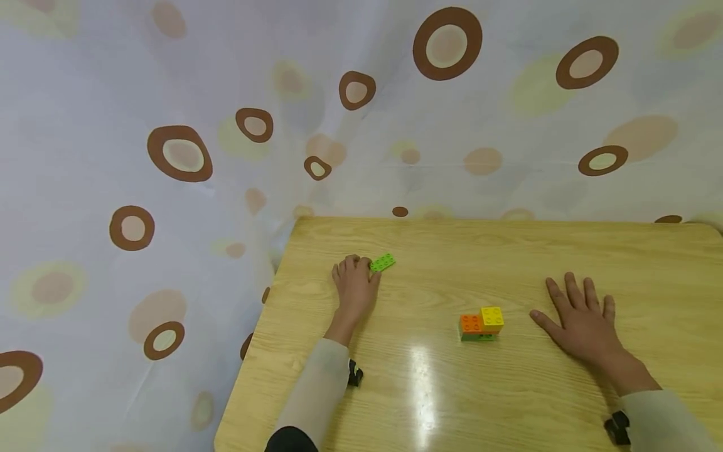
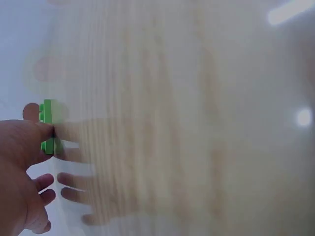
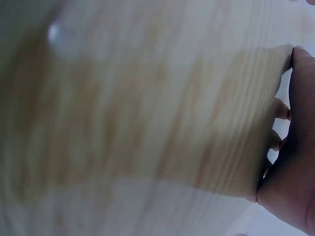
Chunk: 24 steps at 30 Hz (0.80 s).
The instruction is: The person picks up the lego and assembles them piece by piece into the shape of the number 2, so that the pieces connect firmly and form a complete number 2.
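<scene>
1. Beyond and left of the brick stack (image 1: 471,329), in the head view, the left hand (image 1: 356,287) pinches one end of a green brick (image 1: 384,262) between thumb and forefinger, its studs facing up.
2. Right of the brick stack, the right hand (image 1: 587,329) rests palm down on the worktop (image 1: 508,263) with its fingers spread.
3. Within the brick stack, a yellow brick (image 1: 492,318) sits on the right part of an orange one, with a green piece beneath; behind the stack, past the worktop, is a patterned cloth (image 1: 508,31).
4. Left of the brick stack again, the left wrist view shows the thumb crossing the green brick, whose ends stick out either side.
5. Right of the brick stack, the right wrist view shows separated fingers against the worktop, partly hidden by the hand.
</scene>
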### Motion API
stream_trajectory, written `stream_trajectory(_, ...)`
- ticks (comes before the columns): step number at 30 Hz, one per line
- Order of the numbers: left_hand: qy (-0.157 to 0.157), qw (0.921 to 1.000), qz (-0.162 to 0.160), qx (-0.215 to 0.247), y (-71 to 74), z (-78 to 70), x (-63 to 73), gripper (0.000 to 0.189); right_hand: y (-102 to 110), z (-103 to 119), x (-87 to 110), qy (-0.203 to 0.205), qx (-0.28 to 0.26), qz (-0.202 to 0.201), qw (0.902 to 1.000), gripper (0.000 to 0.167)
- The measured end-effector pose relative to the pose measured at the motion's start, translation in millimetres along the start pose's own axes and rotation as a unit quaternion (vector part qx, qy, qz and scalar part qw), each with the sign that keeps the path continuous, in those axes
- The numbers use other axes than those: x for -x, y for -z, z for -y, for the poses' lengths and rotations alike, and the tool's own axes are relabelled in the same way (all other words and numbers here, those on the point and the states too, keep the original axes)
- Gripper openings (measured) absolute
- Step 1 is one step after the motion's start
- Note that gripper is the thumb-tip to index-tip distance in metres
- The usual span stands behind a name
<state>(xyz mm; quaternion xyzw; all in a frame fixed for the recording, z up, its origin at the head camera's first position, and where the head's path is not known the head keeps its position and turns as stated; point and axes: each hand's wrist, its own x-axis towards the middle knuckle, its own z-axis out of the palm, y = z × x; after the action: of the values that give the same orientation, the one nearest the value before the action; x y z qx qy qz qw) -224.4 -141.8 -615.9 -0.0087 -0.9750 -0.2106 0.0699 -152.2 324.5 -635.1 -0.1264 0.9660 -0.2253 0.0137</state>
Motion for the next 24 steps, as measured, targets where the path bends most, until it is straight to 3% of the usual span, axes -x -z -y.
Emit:
stream_trajectory(3, -0.029, 0.9994, 0.016, -0.011, -3.0, -13.4, -10.2, 0.039, 1.3, 1.1, -0.8, 0.002, -0.003, -0.001, 1.0000, 0.088)
stream_trajectory(7, -0.098, 0.9925, 0.072, -0.014, -14.4, -48.3, -15.5, 0.041, 3.0, 3.1, -4.4, 0.004, -0.004, -0.011, 0.9999, 0.088)
stream_trajectory(11, -0.155, 0.9819, 0.107, -0.020, -34.7, -87.8, -12.8, 0.042, 2.3, 5.5, -7.8, 0.003, -0.013, -0.017, 0.9998, 0.087)
stream_trajectory(14, -0.186, 0.9743, 0.122, -0.036, -50.3, -109.0, -6.5, 0.041, 0.3, 7.9, -9.6, -0.001, -0.022, -0.028, 0.9994, 0.087)
stream_trajectory(19, -0.214, 0.9662, 0.139, -0.038, -65.7, -116.9, 1.7, 0.047, -3.7, 15.5, -18.2, 0.023, -0.045, -0.066, 0.9965, 0.078)
stream_trajectory(22, -0.206, 0.9644, 0.160, -0.046, -66.7, -114.5, 4.1, 0.066, -9.8, 27.2, -31.9, 0.059, -0.062, -0.070, 0.9939, 0.073)
stream_trajectory(24, -0.186, 0.9638, 0.174, -0.080, -67.0, -113.6, 7.1, 0.079, -14.3, 36.3, -42.6, 0.077, -0.070, -0.063, 0.9926, 0.073)
